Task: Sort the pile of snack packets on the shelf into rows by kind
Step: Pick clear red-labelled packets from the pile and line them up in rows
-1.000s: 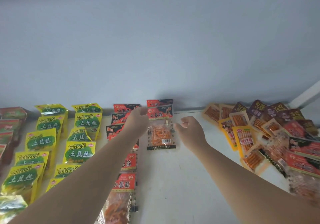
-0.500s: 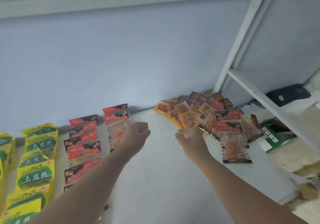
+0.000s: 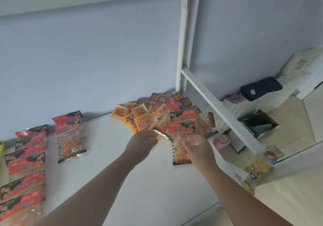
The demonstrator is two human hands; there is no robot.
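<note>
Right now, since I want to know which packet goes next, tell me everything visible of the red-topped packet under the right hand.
The red-topped packet has a red and black header card with printed characters, a clear plastic body showing orange strips, dotted side edges and a dark bottom band. It lies flat on the white shelf at the near edge of the pile, header toward the wall, just in front of a like packet. The right hand is over its clear middle, fingers curled; whether they grip is unclear.

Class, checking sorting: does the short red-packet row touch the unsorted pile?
Apart: head view shows bare shelf between the short red-packet row and the unsorted pile.
</note>
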